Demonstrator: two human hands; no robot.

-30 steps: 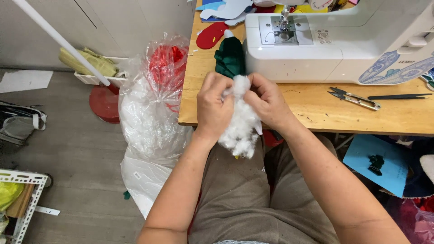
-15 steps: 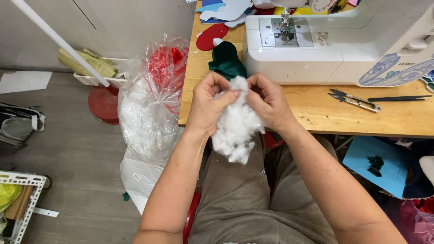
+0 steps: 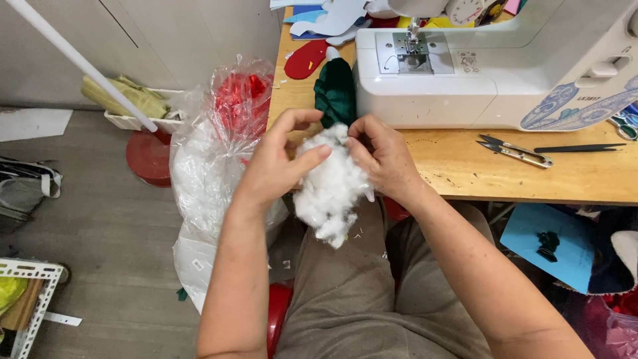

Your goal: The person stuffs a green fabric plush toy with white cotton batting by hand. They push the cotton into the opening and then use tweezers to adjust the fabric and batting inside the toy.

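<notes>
the wooden tabletop (image 3: 465, 166) runs across the upper right, its front edge just above the person's lap. on it stands a white sewing machine (image 3: 478, 73), the biggest thing there, with its needle plate toward the left. to the left of the tabletop, on the floor, a large clear plastic bag (image 3: 206, 179) bulges with white filling, and a red shiny piece shows near its top. a dark green fabric piece (image 3: 335, 90) lies on the tabletop against the left end of the machine, with a red felt cutout (image 3: 307, 58) just beyond it. the clump of white stuffing (image 3: 330, 189) hangs in front of the tabletop edge, above the person's lap, held between both hands. the left hand (image 3: 276, 166) is closed on the left side of the clump, thumb pressed into the fluff and fingers curled over the top. the right hand (image 3: 382, 156) grips the right side, fingertips pinching the upper part close to the left hand's fingers. further right on the tabletop, well apart from the hands, lie small thread snips (image 3: 515, 149) and a pair of black tweezers (image 3: 578, 147) just beside them.
</notes>
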